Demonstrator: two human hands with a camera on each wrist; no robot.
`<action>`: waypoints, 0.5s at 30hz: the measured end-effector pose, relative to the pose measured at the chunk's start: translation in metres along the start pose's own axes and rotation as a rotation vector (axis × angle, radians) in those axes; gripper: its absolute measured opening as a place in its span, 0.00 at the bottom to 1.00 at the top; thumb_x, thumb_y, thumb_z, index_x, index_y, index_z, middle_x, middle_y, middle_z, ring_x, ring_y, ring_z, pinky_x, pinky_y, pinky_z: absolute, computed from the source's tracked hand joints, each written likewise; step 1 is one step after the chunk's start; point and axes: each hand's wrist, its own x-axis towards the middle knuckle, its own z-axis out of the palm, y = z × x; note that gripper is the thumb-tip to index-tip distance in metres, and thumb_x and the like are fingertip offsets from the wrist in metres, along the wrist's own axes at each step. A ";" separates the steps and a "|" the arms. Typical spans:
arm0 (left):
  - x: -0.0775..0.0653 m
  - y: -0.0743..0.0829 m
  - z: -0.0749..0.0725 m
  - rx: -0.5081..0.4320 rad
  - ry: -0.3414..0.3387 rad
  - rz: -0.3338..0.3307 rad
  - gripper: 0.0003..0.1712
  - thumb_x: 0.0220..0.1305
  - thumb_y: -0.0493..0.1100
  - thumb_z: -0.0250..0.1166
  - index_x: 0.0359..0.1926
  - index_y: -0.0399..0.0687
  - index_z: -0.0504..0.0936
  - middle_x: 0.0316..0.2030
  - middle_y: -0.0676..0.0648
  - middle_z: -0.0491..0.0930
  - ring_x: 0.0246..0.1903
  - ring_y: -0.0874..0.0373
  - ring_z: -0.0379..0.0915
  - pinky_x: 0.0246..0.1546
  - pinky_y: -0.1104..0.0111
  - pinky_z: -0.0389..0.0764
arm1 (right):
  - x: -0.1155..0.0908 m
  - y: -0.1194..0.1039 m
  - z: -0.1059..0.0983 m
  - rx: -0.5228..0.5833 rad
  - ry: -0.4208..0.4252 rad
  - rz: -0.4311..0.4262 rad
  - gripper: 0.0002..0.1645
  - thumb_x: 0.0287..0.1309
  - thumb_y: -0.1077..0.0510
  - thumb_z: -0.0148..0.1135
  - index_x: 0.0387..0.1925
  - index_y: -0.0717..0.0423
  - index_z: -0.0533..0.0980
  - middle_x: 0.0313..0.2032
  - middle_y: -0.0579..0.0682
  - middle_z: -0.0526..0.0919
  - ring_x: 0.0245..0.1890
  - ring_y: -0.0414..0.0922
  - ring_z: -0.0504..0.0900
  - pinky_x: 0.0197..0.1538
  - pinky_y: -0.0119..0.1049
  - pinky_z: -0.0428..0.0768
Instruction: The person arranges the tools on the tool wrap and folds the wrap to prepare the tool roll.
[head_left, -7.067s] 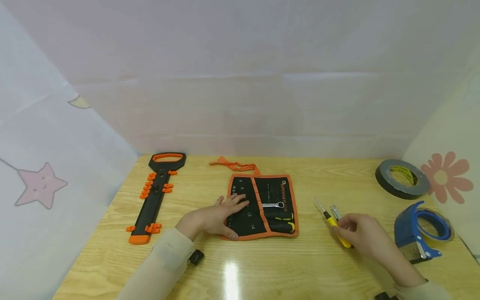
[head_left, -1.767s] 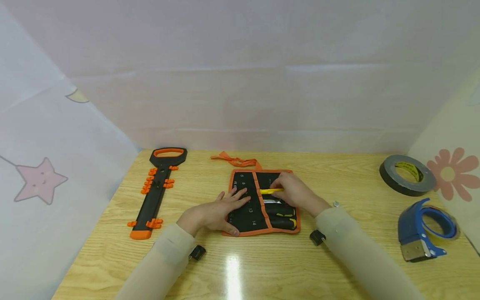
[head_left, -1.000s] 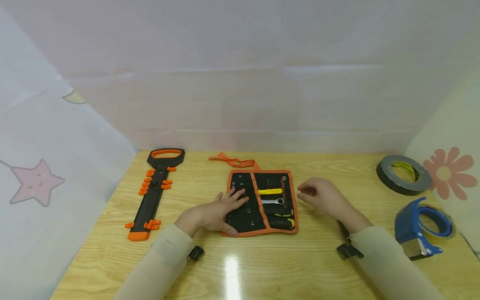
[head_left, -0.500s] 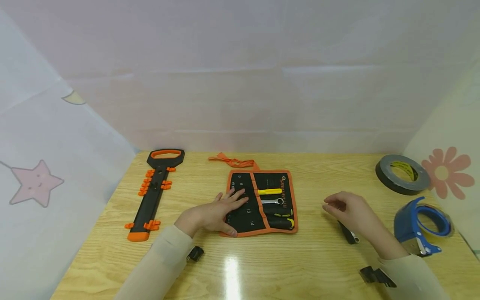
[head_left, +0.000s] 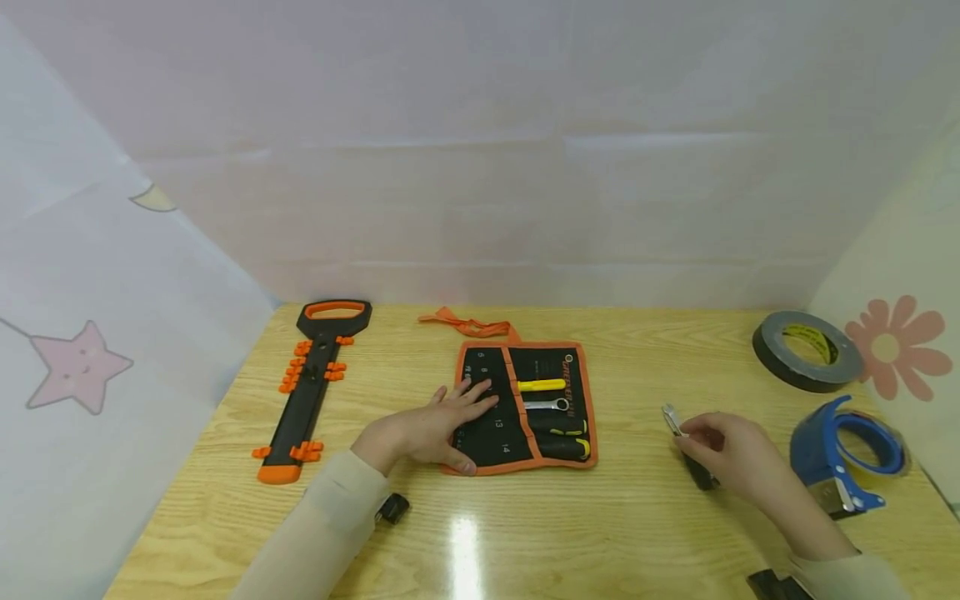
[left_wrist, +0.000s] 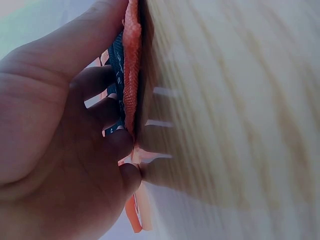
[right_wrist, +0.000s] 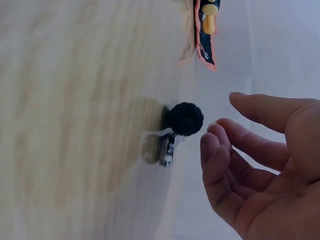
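Observation:
A black tool pouch (head_left: 480, 443) with orange edging lies on the table, its pockets numbered. My left hand (head_left: 423, 433) rests on its left half with the fingers spread. A yellow handle (head_left: 542, 386), a silver ring-ended wrench (head_left: 551, 405) and black-and-yellow handles (head_left: 566, 450) lie in its right-hand pockets. To the right, my right hand (head_left: 731, 454) hovers over a small silver wrench (head_left: 670, 413) and a black handle (head_left: 699, 477) lying together. In the right wrist view the thumb and fingers are apart, with a gap to the black handle (right_wrist: 186, 119).
A black rack (head_left: 309, 400) with orange clips and a handle lies at the left. At the right are a roll of grey tape (head_left: 768, 358) and a blue tape dispenser (head_left: 810, 450). An orange strap (head_left: 472, 329) trails behind the pouch.
The yellow-handled screwdriver went from the table's right into the pouch. My right hand let go of it and moved back right, over the small wrench and black handle. My left hand stayed put.

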 end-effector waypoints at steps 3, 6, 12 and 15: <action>0.000 0.000 0.000 -0.006 -0.001 -0.007 0.63 0.66 0.53 0.77 0.89 0.62 0.45 0.89 0.54 0.27 0.88 0.45 0.17 0.85 0.36 0.32 | -0.001 0.005 -0.003 -0.008 -0.046 0.048 0.20 0.70 0.49 0.73 0.48 0.62 0.87 0.38 0.47 0.89 0.37 0.42 0.83 0.37 0.38 0.81; 0.000 0.000 0.000 -0.011 -0.001 -0.010 0.63 0.66 0.52 0.77 0.89 0.62 0.45 0.89 0.55 0.27 0.87 0.46 0.17 0.85 0.36 0.33 | -0.002 0.009 -0.006 -0.022 -0.089 0.081 0.23 0.69 0.45 0.74 0.46 0.62 0.86 0.37 0.47 0.88 0.36 0.42 0.83 0.37 0.40 0.80; 0.000 0.001 -0.001 -0.017 -0.005 -0.005 0.62 0.66 0.52 0.77 0.89 0.60 0.46 0.89 0.54 0.28 0.88 0.45 0.17 0.84 0.34 0.35 | -0.005 0.014 -0.004 -0.012 -0.122 0.107 0.21 0.65 0.44 0.76 0.42 0.59 0.86 0.33 0.45 0.86 0.34 0.41 0.80 0.36 0.38 0.77; -0.001 0.001 -0.001 -0.019 -0.005 -0.001 0.62 0.66 0.52 0.77 0.89 0.59 0.46 0.89 0.53 0.28 0.88 0.45 0.17 0.84 0.34 0.34 | -0.006 0.015 -0.003 -0.012 -0.128 0.114 0.20 0.65 0.44 0.77 0.40 0.58 0.86 0.31 0.45 0.84 0.32 0.42 0.77 0.35 0.36 0.74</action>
